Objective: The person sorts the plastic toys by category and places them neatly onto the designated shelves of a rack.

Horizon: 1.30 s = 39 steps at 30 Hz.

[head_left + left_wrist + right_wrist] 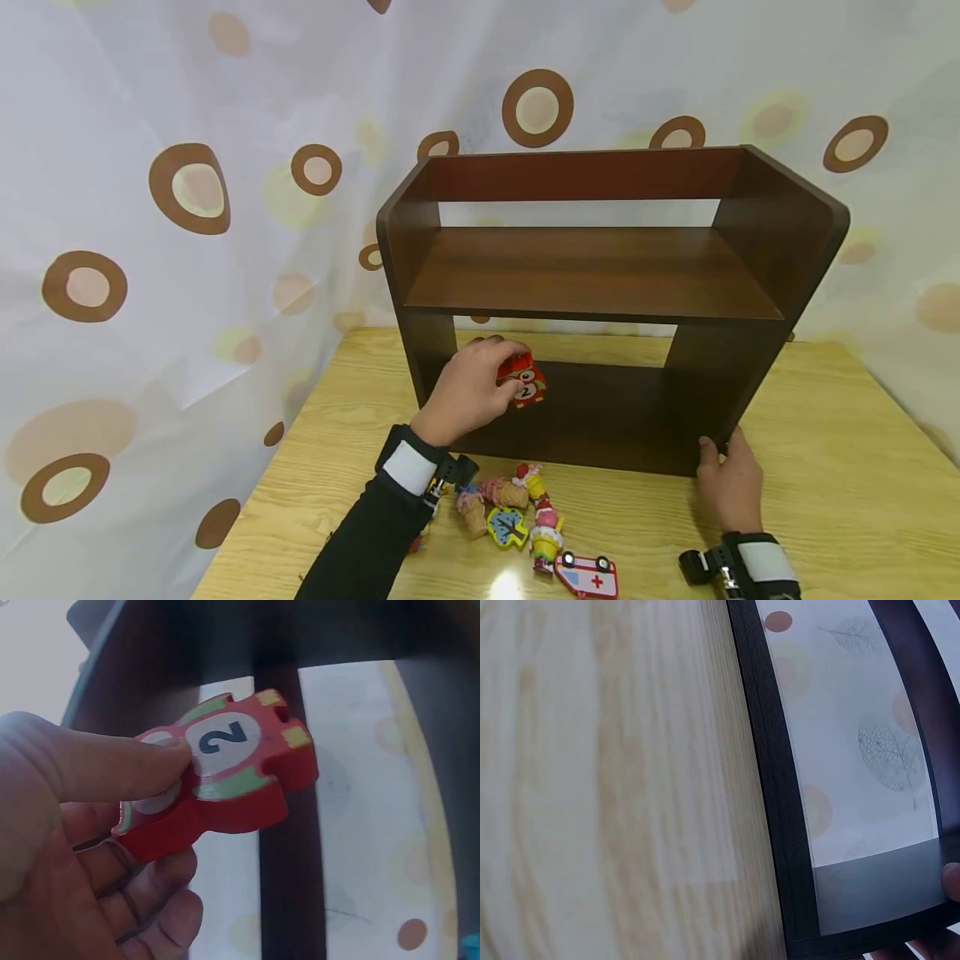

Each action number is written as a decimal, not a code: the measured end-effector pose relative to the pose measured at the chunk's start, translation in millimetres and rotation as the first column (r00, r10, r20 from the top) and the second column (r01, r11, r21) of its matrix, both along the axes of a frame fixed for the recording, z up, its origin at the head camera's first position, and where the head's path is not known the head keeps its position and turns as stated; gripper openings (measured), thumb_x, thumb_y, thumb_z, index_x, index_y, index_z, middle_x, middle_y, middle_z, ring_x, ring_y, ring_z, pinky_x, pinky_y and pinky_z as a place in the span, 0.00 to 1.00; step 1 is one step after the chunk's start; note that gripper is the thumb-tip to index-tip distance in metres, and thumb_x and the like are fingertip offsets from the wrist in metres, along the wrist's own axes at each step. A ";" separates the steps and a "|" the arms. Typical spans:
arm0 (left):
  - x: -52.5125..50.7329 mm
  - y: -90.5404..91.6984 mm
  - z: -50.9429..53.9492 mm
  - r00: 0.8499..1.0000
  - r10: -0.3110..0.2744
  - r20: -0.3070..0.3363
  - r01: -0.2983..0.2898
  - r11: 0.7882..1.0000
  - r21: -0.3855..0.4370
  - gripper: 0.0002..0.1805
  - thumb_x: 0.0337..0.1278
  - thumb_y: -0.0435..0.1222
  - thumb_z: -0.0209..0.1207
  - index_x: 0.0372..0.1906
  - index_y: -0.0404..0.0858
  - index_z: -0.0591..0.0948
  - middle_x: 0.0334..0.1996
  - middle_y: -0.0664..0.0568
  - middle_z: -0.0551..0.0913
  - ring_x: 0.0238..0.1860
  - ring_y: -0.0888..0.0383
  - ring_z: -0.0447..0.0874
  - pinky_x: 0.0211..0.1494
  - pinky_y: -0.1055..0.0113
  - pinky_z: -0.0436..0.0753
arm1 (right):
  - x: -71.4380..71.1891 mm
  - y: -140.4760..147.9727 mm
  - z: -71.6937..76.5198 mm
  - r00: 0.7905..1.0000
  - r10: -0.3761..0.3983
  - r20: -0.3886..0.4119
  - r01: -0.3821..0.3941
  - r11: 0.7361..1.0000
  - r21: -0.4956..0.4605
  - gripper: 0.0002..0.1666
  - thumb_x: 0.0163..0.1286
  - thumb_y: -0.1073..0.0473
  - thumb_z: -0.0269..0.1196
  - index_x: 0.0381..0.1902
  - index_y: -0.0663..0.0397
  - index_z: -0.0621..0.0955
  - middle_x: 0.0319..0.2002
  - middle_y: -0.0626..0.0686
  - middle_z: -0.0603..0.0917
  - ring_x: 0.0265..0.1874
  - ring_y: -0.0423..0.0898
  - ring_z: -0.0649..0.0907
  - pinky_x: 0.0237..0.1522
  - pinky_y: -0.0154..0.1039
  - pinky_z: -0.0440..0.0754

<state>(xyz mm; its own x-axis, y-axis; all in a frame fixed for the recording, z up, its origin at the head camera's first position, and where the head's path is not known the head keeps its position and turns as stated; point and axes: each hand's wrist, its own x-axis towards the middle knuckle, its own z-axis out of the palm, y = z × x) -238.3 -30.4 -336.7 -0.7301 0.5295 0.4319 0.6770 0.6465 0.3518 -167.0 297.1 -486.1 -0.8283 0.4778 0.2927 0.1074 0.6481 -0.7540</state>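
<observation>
At the left part of the dark-brown two-tier wooden bookshelf's (592, 275) lower compartment is the red owl-shaped block marked 2 (529, 385). The person's left hand (467, 390) pinches it, thumb across the printed face and fingers behind. It looks clear of the bookshelf's bottom board (600, 417), though how deep inside it is I cannot tell. The right hand (733, 485) grips the bookshelf's near lower right corner, so the two hands are well apart. On the tabletop (832, 433) in front of the bookshelf lie ice-cream cone toys (504, 492), a tree block (507, 527) and, farther out from the bookshelf, an ambulance block (588, 577).

The likeliest trouble is the owl swivelling or slipping, because its paint looks glossy and the pinch covers only one end. Its footed end juts free and could knock the bookshelf if the wrist turns. Set on those narrow feet, it might topple. A tug from the right hand could shift the bookshelf under it, and a low sweep of the left wrist camera (465, 470) could scatter the cones just before the bookshelf.
</observation>
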 end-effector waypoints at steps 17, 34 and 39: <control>-34.7 1.7 -38.6 0.983 0.026 0.181 0.008 0.982 -0.186 0.19 0.58 0.32 0.62 0.55 0.40 0.82 0.49 0.47 0.86 0.46 0.51 0.85 0.50 0.58 0.84 | 3.5 -4.6 1.0 1.000 -0.008 -0.016 0.008 1.000 -0.001 0.22 0.78 0.64 0.47 0.66 0.68 0.66 0.61 0.74 0.74 0.60 0.71 0.75 0.58 0.66 0.71; -43.5 -8.7 -73.5 0.967 0.071 0.243 -0.014 0.973 -0.229 0.19 0.56 0.30 0.64 0.54 0.37 0.80 0.50 0.43 0.84 0.50 0.47 0.82 0.54 0.53 0.82 | 9.7 -6.9 5.3 1.000 -0.014 -0.021 0.014 1.000 0.002 0.21 0.77 0.65 0.48 0.64 0.69 0.67 0.60 0.74 0.75 0.59 0.72 0.75 0.57 0.67 0.71; -42.8 -10.2 -77.8 0.965 0.097 0.242 -0.029 0.963 -0.270 0.19 0.55 0.29 0.64 0.54 0.37 0.81 0.50 0.43 0.84 0.51 0.47 0.82 0.55 0.52 0.81 | 11.7 -7.0 6.2 1.000 -0.018 -0.021 0.018 1.000 0.007 0.21 0.77 0.64 0.48 0.63 0.69 0.67 0.59 0.74 0.75 0.58 0.72 0.75 0.57 0.66 0.72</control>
<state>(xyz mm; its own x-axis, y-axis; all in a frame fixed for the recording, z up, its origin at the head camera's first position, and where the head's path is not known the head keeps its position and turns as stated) -281.1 -40.6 -414.5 -0.8322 0.5483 0.0830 0.5436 0.7770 0.3176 -155.3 290.2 -479.9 -0.8131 0.4905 0.3133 0.1031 0.6512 -0.7519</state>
